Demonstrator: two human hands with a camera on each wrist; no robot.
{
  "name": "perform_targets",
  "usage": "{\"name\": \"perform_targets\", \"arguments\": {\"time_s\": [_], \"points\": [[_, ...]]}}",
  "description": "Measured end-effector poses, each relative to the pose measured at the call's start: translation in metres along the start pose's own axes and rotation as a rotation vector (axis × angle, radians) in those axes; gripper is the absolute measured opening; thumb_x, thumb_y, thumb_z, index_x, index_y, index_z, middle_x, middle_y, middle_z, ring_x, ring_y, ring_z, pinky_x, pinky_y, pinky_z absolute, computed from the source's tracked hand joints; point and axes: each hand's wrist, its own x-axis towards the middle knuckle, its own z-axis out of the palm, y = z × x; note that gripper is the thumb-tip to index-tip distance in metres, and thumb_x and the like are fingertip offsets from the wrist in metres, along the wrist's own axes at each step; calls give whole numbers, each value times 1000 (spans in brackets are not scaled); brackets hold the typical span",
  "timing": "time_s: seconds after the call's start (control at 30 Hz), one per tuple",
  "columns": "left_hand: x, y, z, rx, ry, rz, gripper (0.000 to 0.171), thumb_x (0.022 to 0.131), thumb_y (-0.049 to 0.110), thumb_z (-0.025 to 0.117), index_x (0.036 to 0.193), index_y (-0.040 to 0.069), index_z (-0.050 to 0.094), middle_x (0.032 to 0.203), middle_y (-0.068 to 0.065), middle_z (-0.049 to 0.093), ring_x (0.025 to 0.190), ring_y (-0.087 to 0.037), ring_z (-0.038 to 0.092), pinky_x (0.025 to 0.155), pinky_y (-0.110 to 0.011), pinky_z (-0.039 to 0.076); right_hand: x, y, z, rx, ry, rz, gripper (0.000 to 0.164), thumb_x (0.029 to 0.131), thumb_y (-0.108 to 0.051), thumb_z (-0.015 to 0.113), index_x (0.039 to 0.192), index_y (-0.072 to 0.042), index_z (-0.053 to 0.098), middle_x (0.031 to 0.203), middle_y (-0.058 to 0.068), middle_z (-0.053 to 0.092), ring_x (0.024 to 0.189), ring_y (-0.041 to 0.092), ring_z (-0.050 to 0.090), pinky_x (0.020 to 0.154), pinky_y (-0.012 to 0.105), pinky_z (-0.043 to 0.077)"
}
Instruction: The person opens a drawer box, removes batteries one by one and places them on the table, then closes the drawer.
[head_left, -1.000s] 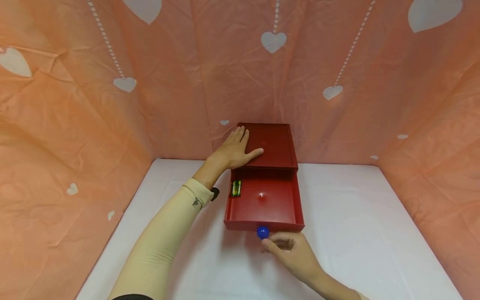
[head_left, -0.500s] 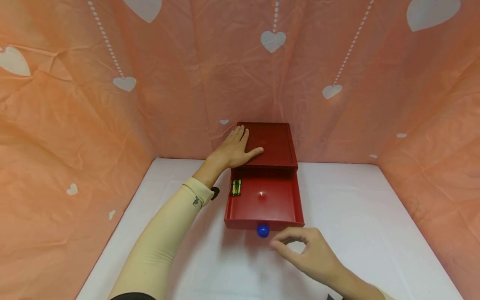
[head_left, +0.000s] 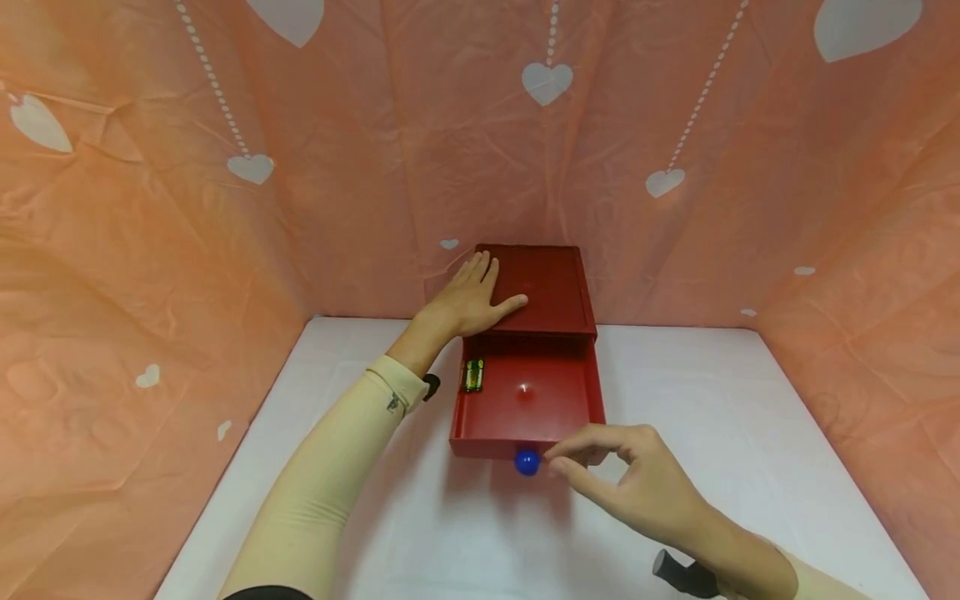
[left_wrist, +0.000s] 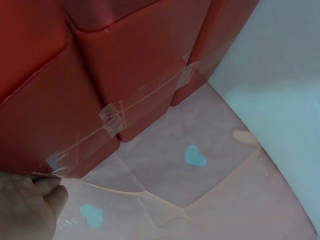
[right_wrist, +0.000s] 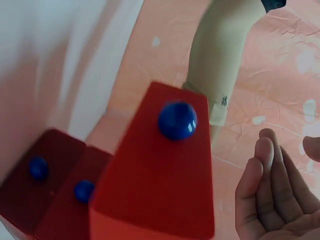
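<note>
A red drawer cabinet point(head_left: 536, 287) stands against the back cloth, its top drawer point(head_left: 525, 417) pulled out. Flat on the cabinet's top rests my left hand point(head_left: 468, 304), fingers spread; the left wrist view catches part of this hand point(left_wrist: 30, 205) by the cabinet's taped side. A round blue knob point(head_left: 527, 462) sits on the drawer front. My right hand point(head_left: 637, 479) hovers just right of the knob, thumb and fingers apart with nothing between them. In the right wrist view the fingers point(right_wrist: 272, 180) are clear of the knob point(right_wrist: 177, 120). Inside the drawer, at left, lies a small green-and-black pair of what look like batteries point(head_left: 473, 375).
Lower drawers with blue knobs point(right_wrist: 38, 168) show in the right wrist view, pushed in. A white cloth point(head_left: 720, 433) covers the table. Orange-pink sheets point(head_left: 360, 167) with white hearts hang at the back and both sides.
My right hand has let go of the blue knob, drawn back to the right, then come up near the drawer's front corner. Left hand and drawer have stayed put.
</note>
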Motion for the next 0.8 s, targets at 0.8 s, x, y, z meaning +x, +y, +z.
{"name": "perform_targets", "arguments": {"time_s": [0.8], "points": [[-2, 1, 1, -6, 10, -15, 98, 108, 74, 31, 173, 7, 3, 181, -13, -6, 167, -25, -11, 135, -43, 0, 72, 14, -11, -199, -40, 12, 25, 92, -22, 89, 116, -21, 81, 103, -17, 78, 96, 5, 71, 88, 36, 62]]}}
